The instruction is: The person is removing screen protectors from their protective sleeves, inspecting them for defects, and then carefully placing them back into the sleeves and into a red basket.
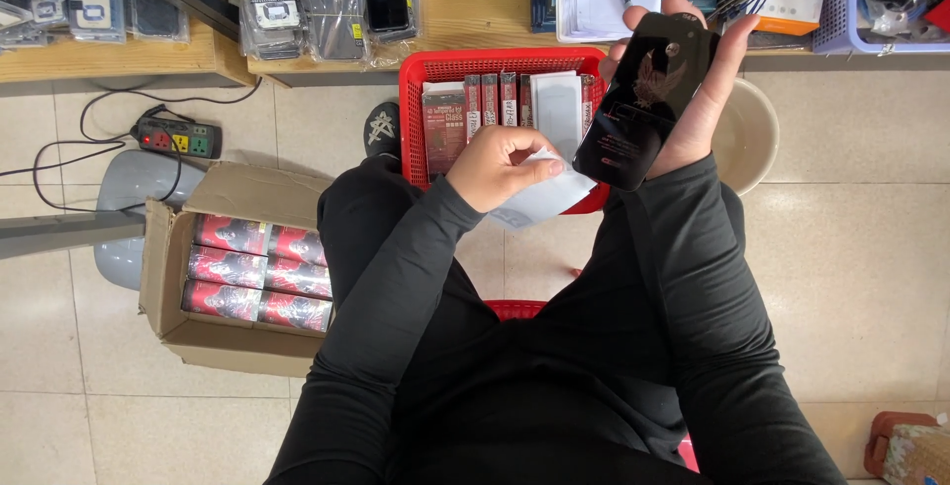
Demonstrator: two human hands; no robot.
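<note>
1. Presently, right hand (pixel 693 89): raised at 1 o'clock from the lap, grip clamped on a glossy black flat panel (pixel 645 101), fingers curling over its top and right edges; the panel tilts, its lower end toward 7 o'clock, in front of the red basket's right rim.
2. Left hand (pixel 495 163): at the middle of the view, grip pinched together on a white paper slip (pixel 544 198), which touches the panel's lower corner.
3. Red basket (pixel 416 99): on the floor at 12 o'clock from the knees, holding upright red-and-black packs (pixel 465 114) and white flat boxes (pixel 556 109).
4. Cardboard box (pixel 168 277): open, on the floor at 9 o'clock, filled with rows of red-and-black packs.
5. Power strip (pixel 178 137): at 10 o'clock, on the floor, cords trailing left.
6. Wooden tabletop (pixel 475 10): along 12 o'clock, bearing bagged phone cases (pixel 332 0) and papers.
7. Round beige stool (pixel 747 139): at 2 o'clock, partly behind the right hand.
</note>
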